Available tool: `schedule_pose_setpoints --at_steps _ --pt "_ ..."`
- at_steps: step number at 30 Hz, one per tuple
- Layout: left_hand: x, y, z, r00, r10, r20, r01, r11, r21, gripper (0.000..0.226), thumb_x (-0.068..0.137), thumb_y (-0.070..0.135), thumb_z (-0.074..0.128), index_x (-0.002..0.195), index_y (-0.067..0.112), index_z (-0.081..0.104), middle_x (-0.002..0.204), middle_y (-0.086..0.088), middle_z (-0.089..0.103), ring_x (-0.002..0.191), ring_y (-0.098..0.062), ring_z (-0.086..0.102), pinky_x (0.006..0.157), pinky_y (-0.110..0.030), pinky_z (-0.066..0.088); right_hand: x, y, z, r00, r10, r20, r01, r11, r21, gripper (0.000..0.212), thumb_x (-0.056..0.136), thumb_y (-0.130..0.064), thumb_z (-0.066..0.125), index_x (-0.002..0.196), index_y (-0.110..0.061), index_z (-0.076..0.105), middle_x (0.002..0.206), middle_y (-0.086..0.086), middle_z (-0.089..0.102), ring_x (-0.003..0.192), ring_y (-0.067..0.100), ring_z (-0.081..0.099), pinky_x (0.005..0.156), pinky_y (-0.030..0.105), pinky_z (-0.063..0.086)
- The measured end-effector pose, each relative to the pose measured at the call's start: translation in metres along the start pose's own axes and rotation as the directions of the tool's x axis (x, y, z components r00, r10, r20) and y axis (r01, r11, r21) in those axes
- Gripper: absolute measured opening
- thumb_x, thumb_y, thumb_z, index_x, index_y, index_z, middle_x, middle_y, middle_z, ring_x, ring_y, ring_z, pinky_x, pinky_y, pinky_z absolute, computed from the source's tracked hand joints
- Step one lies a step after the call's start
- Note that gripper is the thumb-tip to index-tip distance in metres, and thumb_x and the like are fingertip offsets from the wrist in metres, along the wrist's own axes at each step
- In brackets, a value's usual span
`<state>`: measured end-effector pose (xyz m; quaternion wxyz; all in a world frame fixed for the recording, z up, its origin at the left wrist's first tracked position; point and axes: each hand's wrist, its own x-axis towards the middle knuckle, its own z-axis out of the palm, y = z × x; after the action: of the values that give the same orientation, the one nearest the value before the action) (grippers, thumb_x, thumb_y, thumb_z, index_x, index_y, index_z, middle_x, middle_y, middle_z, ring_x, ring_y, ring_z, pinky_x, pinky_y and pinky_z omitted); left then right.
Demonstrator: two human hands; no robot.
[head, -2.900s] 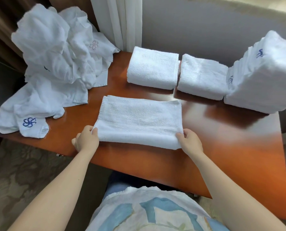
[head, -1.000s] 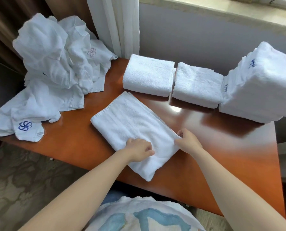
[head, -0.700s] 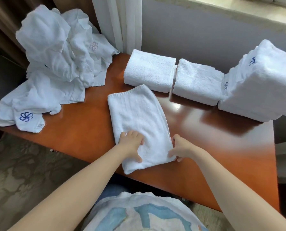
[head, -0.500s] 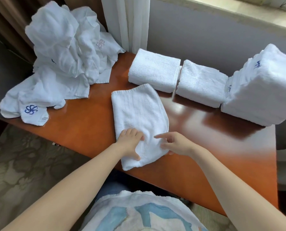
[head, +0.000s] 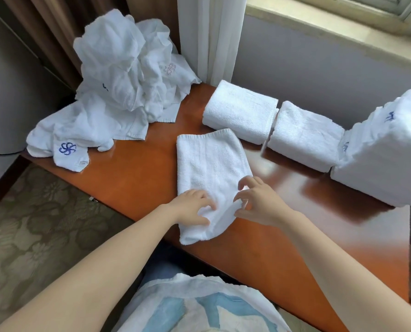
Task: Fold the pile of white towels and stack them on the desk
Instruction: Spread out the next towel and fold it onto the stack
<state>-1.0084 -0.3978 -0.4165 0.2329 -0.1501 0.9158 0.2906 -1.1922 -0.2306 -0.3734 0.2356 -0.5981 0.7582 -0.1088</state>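
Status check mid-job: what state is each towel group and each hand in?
Half-folded towel: long strip on the desk, near end bunched.
Left hand: grips that near end.
Right hand: fingers curled at the strip's edge, grip unclear.
Crumpled pile: unfolded, far left.
Two folded towels: side by side at back.
Tall stack: folded, far right.

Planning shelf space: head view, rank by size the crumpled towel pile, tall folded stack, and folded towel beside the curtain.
Crumpled white towel pile
Tall folded white towel stack, cropped
Folded white towel beside white curtain
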Motion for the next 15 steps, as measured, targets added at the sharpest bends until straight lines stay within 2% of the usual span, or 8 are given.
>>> schedule_pose_setpoints --at_steps 2,3,4,5,7,10,13,15 --pt "0.001 -0.003 -0.003 0.999 -0.03 0.012 0.031 0.996 -0.089 0.03 0.092 0.05 0.05 0.119 0.043 0.061 0.124 0.019 0.044 0.115 -0.003 0.038 0.096 -0.026 0.032 0.007 -0.002 -0.008 0.993 0.115 0.023 -0.117 0.976 0.181 0.023 0.077 -0.033 0.069 0.085 -0.011 0.07 0.105 -0.004 0.058 0.1 0.014 0.054 0.082 0.035 0.048" --pt "0.002 -0.004 -0.005 0.998 -0.063 0.023 0.067 0.978 -0.198 0.029 0.094 0.051 0.045 0.111 0.039 0.064 0.123 0.015 0.049 0.11 -0.003 0.044 0.092 -0.025 0.034 0.011 -0.003 -0.011 0.982 0.185 0.048 -0.191 0.937 0.292 0.03 0.075 -0.035 0.067 0.079 -0.005 0.062 0.089 0.001 0.056 0.082 0.017 0.054 0.071 0.037 0.046" --pt "0.002 -0.004 -0.01 0.992 -0.11 0.054 0.122 0.936 -0.331 0.037 0.095 0.056 0.039 0.112 0.036 0.066 0.127 0.009 0.054 0.111 -0.004 0.048 0.093 -0.025 0.036 0.015 -0.005 -0.014 0.969 0.24 0.062 -0.245 0.887 0.391 0.039 0.073 -0.037 0.063 0.075 0.0 0.051 0.075 0.005 0.046 0.067 0.018 0.045 0.061 0.035 0.038" --pt "0.0 -0.004 -0.016 0.981 -0.164 0.102 0.193 0.87 -0.454 0.056 0.092 0.068 0.034 0.127 0.033 0.062 0.139 0.006 0.052 0.122 -0.007 0.048 0.101 -0.026 0.034 0.019 -0.006 -0.016 0.958 0.278 0.064 -0.275 0.841 0.466 0.044 0.074 -0.039 0.061 0.074 0.001 0.043 0.071 0.005 0.035 0.062 0.018 0.035 0.058 0.034 0.03" --pt "-0.004 -0.008 -0.032 0.938 -0.277 0.206 0.345 0.723 -0.599 0.108 0.07 0.097 0.026 0.152 0.026 0.036 0.16 0.005 0.029 0.146 -0.015 0.027 0.119 -0.036 0.017 0.028 -0.007 -0.017 0.942 0.334 0.046 -0.295 0.753 0.588 0.046 0.079 -0.037 0.061 0.072 -0.002 0.033 0.071 0.004 0.027 0.063 0.017 0.028 0.056 0.033 0.023" --pt "-0.011 -0.019 -0.057 0.864 -0.374 0.338 0.502 0.579 -0.642 0.13 0.051 0.108 0.021 0.153 0.029 0.032 0.165 0.002 0.014 0.152 -0.022 0.009 0.122 -0.049 0.005 0.042 -0.009 -0.021 0.904 0.423 0.061 -0.341 0.628 0.7 0.041 0.076 -0.043 0.059 0.07 -0.006 0.044 0.073 0.005 0.034 0.067 0.017 0.034 0.061 0.031 0.027" --pt "-0.011 -0.038 -0.075 0.896 -0.254 0.365 0.443 0.439 -0.782 0.124 0.059 0.103 0.022 0.152 0.023 0.038 0.157 -0.003 0.037 0.145 -0.022 0.033 0.12 -0.046 0.026 0.058 -0.003 -0.019 0.86 0.506 0.067 -0.363 0.513 0.778 0.052 0.081 -0.043 0.058 0.085 0.009 0.058 0.077 0.015 0.048 0.069 0.028 0.047 0.066 0.031 0.032" --pt "-0.013 -0.049 -0.086 0.931 -0.162 0.328 0.365 0.336 -0.868 0.108 0.067 0.096 0.022 0.147 0.027 0.045 0.145 0.002 0.053 0.135 -0.018 0.048 0.103 -0.038 0.046 0.069 0.005 -0.019 0.826 0.56 0.07 -0.365 0.436 0.823 0.046 0.09 -0.036 0.057 0.086 0.01 0.057 0.075 0.013 0.052 0.067 0.028 0.049 0.065 0.027 0.034"
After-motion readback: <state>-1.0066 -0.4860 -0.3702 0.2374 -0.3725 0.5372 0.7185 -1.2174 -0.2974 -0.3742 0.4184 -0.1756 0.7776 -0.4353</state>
